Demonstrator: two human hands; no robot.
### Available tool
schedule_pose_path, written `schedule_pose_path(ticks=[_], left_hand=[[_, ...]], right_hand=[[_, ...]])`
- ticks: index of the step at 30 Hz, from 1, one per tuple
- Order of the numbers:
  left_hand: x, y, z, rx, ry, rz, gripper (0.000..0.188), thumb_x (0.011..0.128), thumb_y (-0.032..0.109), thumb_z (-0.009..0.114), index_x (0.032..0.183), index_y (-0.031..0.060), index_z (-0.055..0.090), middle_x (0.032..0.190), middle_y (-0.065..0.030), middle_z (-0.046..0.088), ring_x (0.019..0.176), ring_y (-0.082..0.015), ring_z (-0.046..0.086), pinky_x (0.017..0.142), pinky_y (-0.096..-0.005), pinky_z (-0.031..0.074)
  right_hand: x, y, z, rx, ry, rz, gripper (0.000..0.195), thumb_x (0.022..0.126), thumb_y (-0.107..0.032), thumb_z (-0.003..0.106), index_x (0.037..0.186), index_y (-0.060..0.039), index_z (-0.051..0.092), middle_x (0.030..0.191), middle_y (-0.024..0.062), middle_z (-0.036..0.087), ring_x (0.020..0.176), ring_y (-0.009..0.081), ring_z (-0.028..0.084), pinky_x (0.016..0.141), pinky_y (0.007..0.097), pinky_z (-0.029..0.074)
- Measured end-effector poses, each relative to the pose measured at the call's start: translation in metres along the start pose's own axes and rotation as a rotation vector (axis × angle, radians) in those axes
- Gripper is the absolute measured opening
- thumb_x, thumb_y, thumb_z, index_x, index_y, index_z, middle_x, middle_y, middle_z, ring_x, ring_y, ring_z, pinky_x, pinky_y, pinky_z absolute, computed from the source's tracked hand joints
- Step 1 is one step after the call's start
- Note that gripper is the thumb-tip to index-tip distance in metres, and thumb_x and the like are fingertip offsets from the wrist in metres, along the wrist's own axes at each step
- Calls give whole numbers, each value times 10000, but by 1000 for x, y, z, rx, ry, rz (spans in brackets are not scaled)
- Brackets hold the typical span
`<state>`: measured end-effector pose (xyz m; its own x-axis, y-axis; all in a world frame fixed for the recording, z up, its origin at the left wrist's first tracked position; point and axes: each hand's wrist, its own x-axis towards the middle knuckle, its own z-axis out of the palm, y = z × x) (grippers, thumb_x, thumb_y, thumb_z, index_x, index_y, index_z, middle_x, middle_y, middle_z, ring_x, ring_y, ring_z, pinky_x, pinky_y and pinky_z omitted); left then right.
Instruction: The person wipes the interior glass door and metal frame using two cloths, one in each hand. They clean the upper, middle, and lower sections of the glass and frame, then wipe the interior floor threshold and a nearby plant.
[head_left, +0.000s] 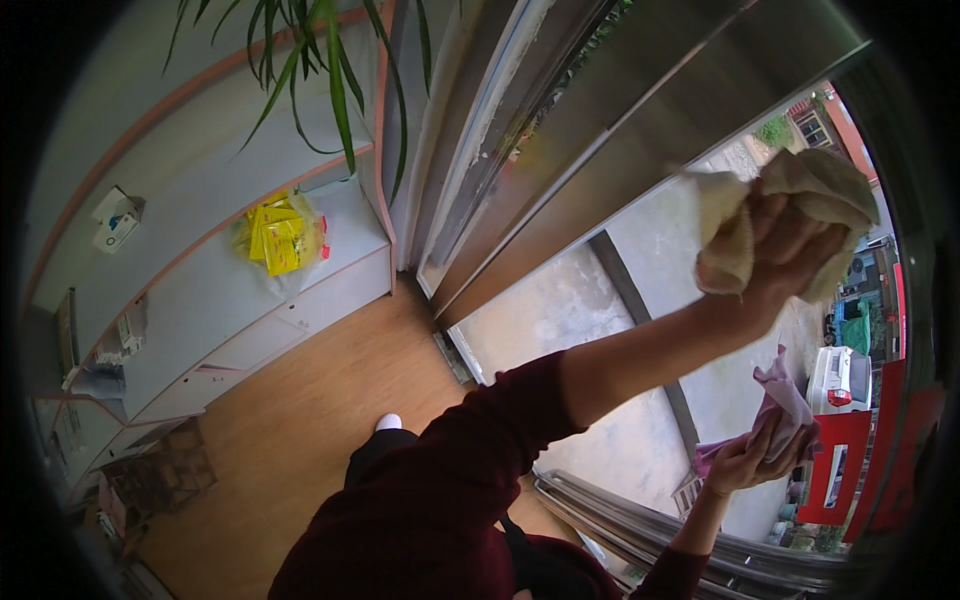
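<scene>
My left hand (772, 247) is raised at the upper right, with its arm stretched out in a maroon sleeve. Its fingers grip a beige cloth (832, 180), which hangs loosely around them and is slightly blurred. Whether this cloth touches the glass cannot be made out. Lower down, my right hand (750, 457) holds a crumpled purple cloth (784, 416), bunched between thumb and fingers with a corner sticking up. Beside both hands is a metal-framed glass door (600, 157). Red panels (829, 472) show at its right side, one bearing a white patch.
White shelving with pinkish edging (330, 277) lines the left, holding a bag of yellow packets (281, 240) and a small white box (116, 221). Long plant leaves (334, 82) hang above. Metal rails (660, 540) run at the lower right. Outside stands a white car (836, 379).
</scene>
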<state>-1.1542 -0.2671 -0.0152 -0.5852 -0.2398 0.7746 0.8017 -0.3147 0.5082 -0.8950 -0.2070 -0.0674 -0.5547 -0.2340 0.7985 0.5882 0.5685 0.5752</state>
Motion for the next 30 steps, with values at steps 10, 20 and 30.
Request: schedule_pose_path(ticks=[10,20,30], left_hand=[[-243,-144,-156,429,-174,-301,565,882,3,548,1442,36,483,1479,-151,495,1338,-390,462,1141,-491,327],[-323,-133,-143,-264,616,-1611,272,1021,239,539,1222,60,576,1131,-25,574,1027,-155,529,949,-292,427],[-81,46,-59,-42,-422,-81,589,823,-33,519,1404,61,542,1511,-173,433,1435,-416,325,1174,-538,228]], right_hand=[[-1,-4,-5,-3,-3,-1,314,1018,-143,510,1285,-166,674,1416,196,508,1297,385,503,1090,576,381],[-11,-15,-4,51,-83,-55,368,1063,-258,405,1333,-208,649,1439,173,498,1340,361,476,1148,574,301],[-2,-20,-11,212,-183,-94,236,878,-232,671,1091,-256,769,1355,111,609,1226,360,537,1077,536,407]])
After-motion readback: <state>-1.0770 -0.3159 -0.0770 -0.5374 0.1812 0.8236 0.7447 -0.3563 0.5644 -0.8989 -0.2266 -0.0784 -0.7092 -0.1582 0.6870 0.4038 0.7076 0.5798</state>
